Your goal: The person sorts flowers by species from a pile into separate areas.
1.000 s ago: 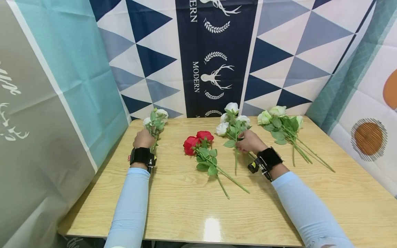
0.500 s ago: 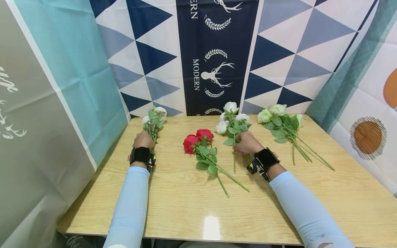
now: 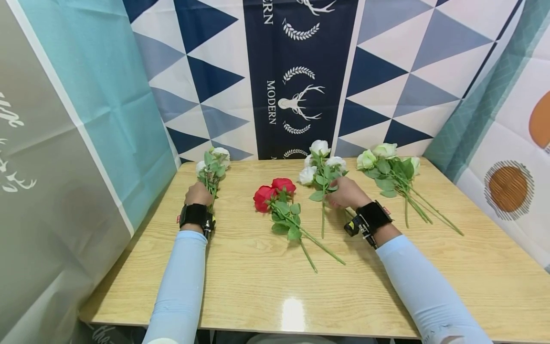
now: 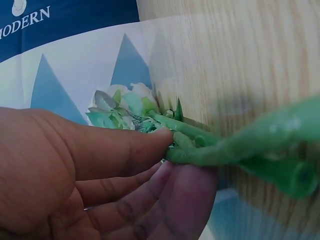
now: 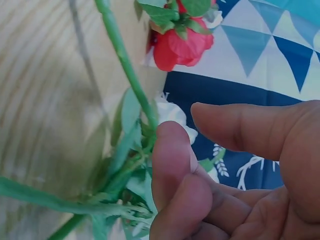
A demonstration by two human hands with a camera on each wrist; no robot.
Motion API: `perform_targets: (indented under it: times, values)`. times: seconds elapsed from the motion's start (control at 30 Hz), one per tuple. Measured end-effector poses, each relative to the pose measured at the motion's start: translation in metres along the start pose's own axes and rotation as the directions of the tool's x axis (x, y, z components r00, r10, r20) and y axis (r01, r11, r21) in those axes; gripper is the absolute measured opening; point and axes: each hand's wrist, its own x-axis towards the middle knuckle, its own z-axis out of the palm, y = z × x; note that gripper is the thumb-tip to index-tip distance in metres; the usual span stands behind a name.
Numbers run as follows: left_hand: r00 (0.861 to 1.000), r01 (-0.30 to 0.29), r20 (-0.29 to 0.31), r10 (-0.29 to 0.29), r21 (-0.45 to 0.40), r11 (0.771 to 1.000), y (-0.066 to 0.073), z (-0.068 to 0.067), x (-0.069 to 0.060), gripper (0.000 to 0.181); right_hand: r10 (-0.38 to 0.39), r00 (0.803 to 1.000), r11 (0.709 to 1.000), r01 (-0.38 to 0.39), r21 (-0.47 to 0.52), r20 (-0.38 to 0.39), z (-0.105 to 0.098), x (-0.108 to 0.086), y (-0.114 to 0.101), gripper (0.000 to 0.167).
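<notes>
At the table's back left, my left hand [image 3: 199, 194] pinches the green stems [image 4: 210, 152] of a small bunch of white roses [image 3: 221, 154] between thumb and fingers. My right hand [image 3: 349, 193] is at the stems of the middle white roses [image 3: 307, 175]. In the right wrist view its thumb stands apart from the half-bent fingers [image 5: 172, 150], with nothing between them. A green stem [image 5: 122, 57] passes behind the fingertips. Two red roses [image 3: 283, 185] lie between the hands, their stems [image 3: 320, 246] slanting toward the front right.
Pale green roses [image 3: 384, 151] lie at the back right with long stems [image 3: 438, 215] pointing to the front right. A patterned cloth [image 3: 296, 71] hangs behind the wooden table [image 3: 240, 286], and more cloth [image 3: 511, 157] closes off both sides.
The right hand moved slightly left with a white rose stem, then back right, away from it. The stem's lower end now lies a little further left. The left hand stays in place.
</notes>
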Motion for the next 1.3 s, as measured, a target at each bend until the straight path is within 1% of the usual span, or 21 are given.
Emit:
perform_targets:
  times: [0.13, 0.27, 0.47, 0.67, 0.8, 0.93, 1.03, 1.17, 1.2, 1.3]
  values:
    - [1.0, -0.008, 0.02, 0.008, 0.001, 1.0, -0.001, -0.001, 0.0, 0.023, -0.011, 1.0, 1.0, 0.011, 0.028, -0.003, -0.004, -0.003, -0.001, 0.063]
    - [1.0, -0.014, 0.027, 0.014, 0.001, 1.0, -0.002, -0.002, 0.002, 0.023, -0.022, 1.0, 0.997, 0.023, 0.073, -0.005, -0.009, -0.006, -0.003, 0.065]
    - [0.999, -0.025, 0.038, 0.025, 0.004, 1.0, -0.003, -0.004, 0.005, 0.021, -0.021, 1.0, 0.992, 0.018, 0.127, 0.023, -0.015, -0.012, -0.008, 0.067]
    - [0.999, -0.028, 0.043, 0.028, 0.007, 1.0, -0.001, -0.009, 0.003, 0.022, -0.035, 0.999, 0.991, 0.034, 0.126, 0.012, -0.02, -0.016, -0.01, 0.065]
    - [0.998, -0.045, 0.036, 0.045, 0.006, 0.999, 0.003, -0.019, -0.002, 0.019, -0.051, 0.999, 0.992, 0.052, 0.113, -0.009, -0.024, -0.017, -0.01, 0.062]
    - [0.998, -0.07, 0.0, 0.07, -0.015, 0.997, 0.006, -0.029, -0.006, 0.014, -0.075, 0.997, 0.991, 0.078, 0.104, -0.029, -0.028, -0.02, -0.013, 0.06]
    - [0.994, -0.091, -0.054, 0.09, -0.011, 0.996, 0.008, -0.034, -0.009, 0.014, -0.087, 0.996, 0.991, 0.09, 0.1, -0.036, -0.031, -0.023, -0.016, 0.062]
    - [0.986, -0.103, -0.136, 0.1, -0.017, 0.995, 0.012, -0.04, -0.014, 0.017, -0.09, 0.995, 0.99, 0.094, 0.1, -0.046, -0.033, -0.026, -0.02, 0.064]
    - [0.983, -0.105, -0.157, 0.098, -0.035, 0.994, 0.013, -0.042, -0.015, 0.013, -0.09, 0.995, 0.991, 0.094, 0.1, -0.049, -0.034, -0.026, -0.021, 0.065]
    - [0.974, -0.117, -0.205, 0.098, -0.079, 0.99, 0.017, -0.047, -0.021, 0.019, -0.095, 0.994, 0.99, 0.101, 0.103, -0.059, -0.034, -0.029, -0.025, 0.064]
